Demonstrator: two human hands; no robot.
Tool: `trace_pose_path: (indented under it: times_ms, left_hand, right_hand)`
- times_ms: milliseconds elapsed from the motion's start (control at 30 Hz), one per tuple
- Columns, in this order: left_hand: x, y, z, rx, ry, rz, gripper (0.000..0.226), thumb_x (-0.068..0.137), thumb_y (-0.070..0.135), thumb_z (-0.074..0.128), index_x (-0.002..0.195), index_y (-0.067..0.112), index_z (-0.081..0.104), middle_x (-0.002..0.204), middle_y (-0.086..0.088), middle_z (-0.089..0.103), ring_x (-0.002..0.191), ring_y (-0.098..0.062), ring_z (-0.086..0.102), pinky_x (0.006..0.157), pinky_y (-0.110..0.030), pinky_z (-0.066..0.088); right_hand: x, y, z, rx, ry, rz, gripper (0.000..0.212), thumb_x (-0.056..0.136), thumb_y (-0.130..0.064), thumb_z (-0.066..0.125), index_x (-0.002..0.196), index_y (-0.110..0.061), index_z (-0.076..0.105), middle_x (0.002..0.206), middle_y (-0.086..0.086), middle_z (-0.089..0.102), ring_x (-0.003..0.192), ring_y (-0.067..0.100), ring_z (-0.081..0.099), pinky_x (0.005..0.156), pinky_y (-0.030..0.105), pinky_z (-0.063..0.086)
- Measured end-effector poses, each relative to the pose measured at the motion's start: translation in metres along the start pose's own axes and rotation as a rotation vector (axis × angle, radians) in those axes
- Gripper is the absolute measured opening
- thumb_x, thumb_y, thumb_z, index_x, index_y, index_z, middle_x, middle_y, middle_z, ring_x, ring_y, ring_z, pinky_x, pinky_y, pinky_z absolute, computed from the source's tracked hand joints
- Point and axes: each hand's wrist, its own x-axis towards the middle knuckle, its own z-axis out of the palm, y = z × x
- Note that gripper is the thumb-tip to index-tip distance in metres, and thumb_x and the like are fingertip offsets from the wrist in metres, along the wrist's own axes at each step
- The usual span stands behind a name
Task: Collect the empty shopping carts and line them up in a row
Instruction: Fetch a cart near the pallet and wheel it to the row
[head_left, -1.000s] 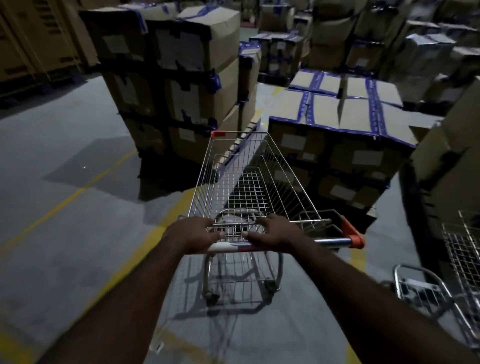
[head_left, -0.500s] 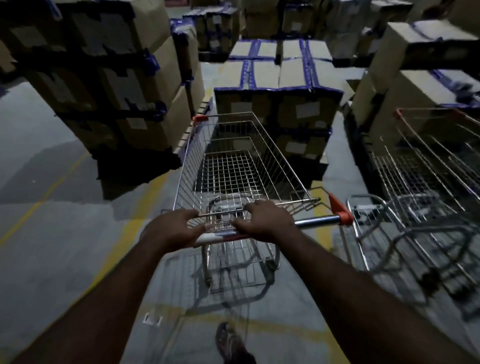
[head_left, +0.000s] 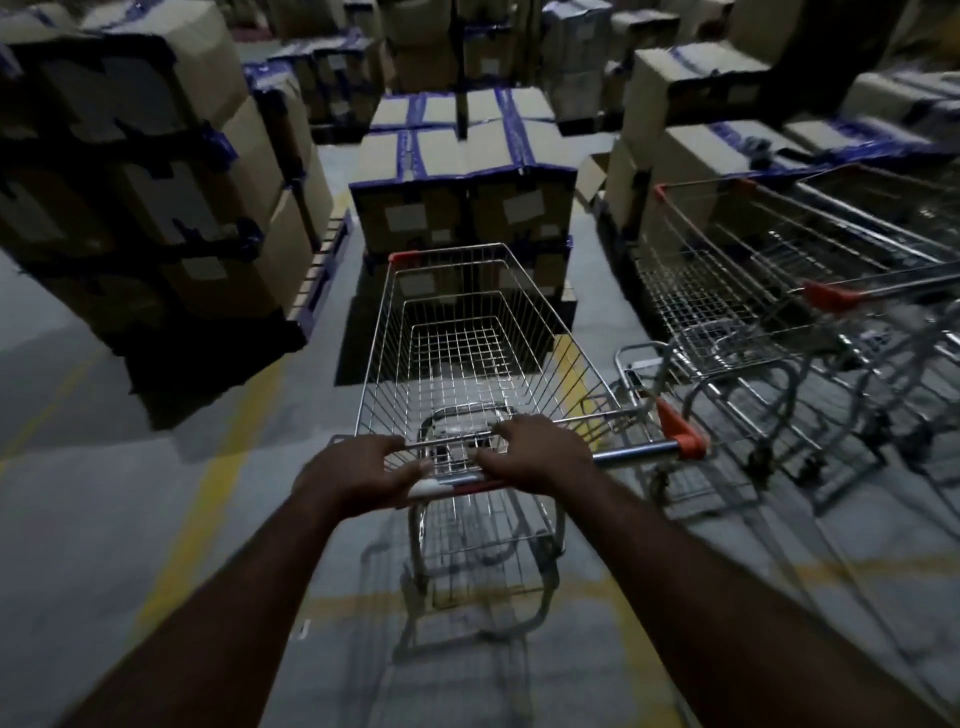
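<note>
Now left hand (head_left: 358, 475) and right hand (head_left: 535, 454) tight around cart handle (head_left: 634, 453), parked carts (head_left: 727, 291) rightward.

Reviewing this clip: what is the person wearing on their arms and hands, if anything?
Nothing visible. Both forearms are bare to the frame's edge, with no sleeves in view. The left hand and right hand have no gloves, and no watch, bracelet or ring shows in the dim light.
</note>
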Motion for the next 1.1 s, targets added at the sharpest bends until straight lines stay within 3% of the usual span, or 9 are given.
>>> trace_pose_path:
  times_ms: [300,667,867,1000,1100]
  left_hand:
    - [-0.067,0.008,0.014,0.082,-0.103,0.256,0.12,0.052,0.109,0.018,0.145,0.039,0.047,0.149,0.012,0.05,0.136,-0.013,0.046,0.108,-0.038,0.041]
    - [-0.13,0.039,0.039,0.106,-0.093,0.486,0.111,0.057,0.105,0.013,0.138,0.041,0.053,0.14,0.009,0.058,0.126,-0.014,0.054,0.098,-0.036,0.047]
    - [-0.156,0.088,0.061,0.118,-0.12,0.593,0.11,0.056,0.105,0.012,0.138,0.044,0.051,0.139,0.01,0.058,0.123,-0.013,0.055,0.094,-0.035,0.048]
    - [-0.166,0.13,0.072,0.15,-0.129,0.656,0.108,0.056,0.105,0.013,0.137,0.045,0.052,0.137,0.014,0.059,0.122,-0.01,0.055,0.091,-0.031,0.048]
    - [-0.166,0.162,0.081,0.161,-0.132,0.696,0.092,0.066,0.1,0.024,0.133,0.045,0.055,0.13,0.017,0.063,0.116,-0.007,0.058,0.089,-0.03,0.049]
  right_hand:
    - [-0.108,-0.013,0.038,0.048,0.076,0.196,0.083,0.082,-0.083,0.036,0.141,-0.027,0.056,0.148,0.005,0.051,0.131,0.027,0.05,0.097,0.046,0.045]
    - [-0.245,-0.034,0.073,0.122,0.17,0.456,0.077,0.086,-0.078,0.042,0.14,-0.026,0.057,0.143,0.007,0.052,0.132,0.03,0.048,0.098,0.045,0.046]
    - [-0.308,-0.011,0.085,0.173,0.206,0.589,0.077,0.081,-0.078,0.04,0.136,-0.026,0.059,0.14,0.005,0.052,0.128,0.026,0.049,0.096,0.043,0.046]
    - [-0.344,0.01,0.089,0.185,0.248,0.67,0.075,0.078,-0.077,0.04,0.128,-0.025,0.063,0.133,0.004,0.056,0.12,0.027,0.054,0.086,0.041,0.047]
    - [-0.366,0.03,0.09,0.213,0.285,0.705,0.073,0.079,-0.076,0.041,0.123,-0.022,0.065,0.125,0.006,0.061,0.113,0.027,0.058,0.086,0.04,0.05]
